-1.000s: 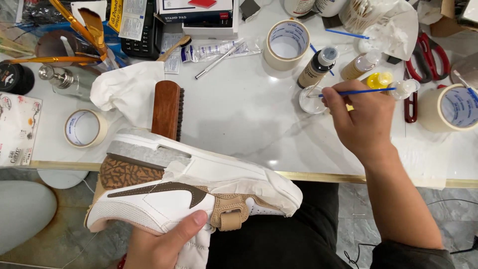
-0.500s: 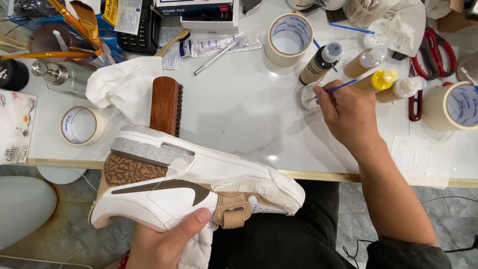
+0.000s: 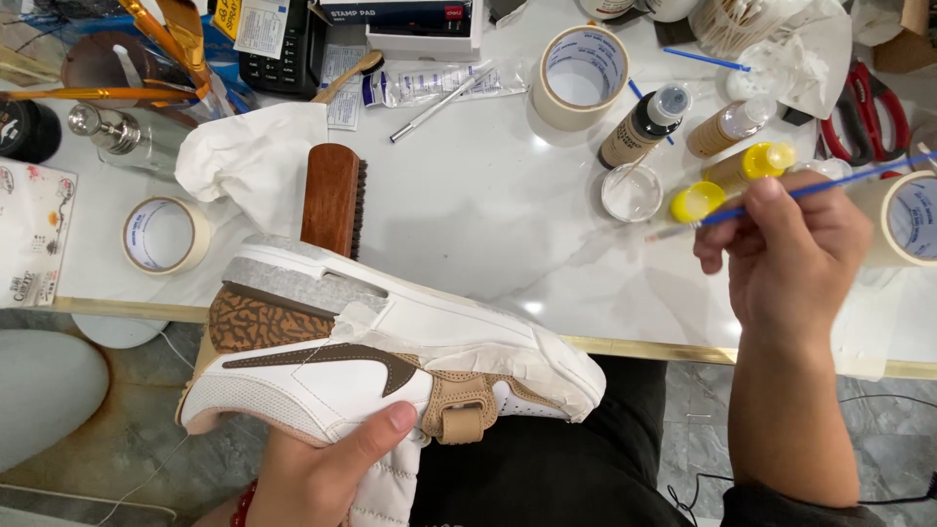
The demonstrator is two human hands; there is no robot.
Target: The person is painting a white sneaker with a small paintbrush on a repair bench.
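My left hand grips a white sneaker from below, thumb on its side panel. The shoe lies on its side over my lap, with a brown swoosh, a tan strap and a cracked-pattern brown heel, and masking tape along its sole. My right hand holds a thin blue-handled paintbrush above the white table. The brush tip points left toward a small clear dish and a yellow cap. Small paint bottles stand just behind.
A wooden shoe brush and a crumpled white cloth lie behind the shoe. Rolls of masking tape sit at left, at centre back and at right. Red scissors lie at far right. Clutter fills the back edge.
My right hand has pulled the brush back from the small dish toward me and to the right. The shoe stays held in my left hand.
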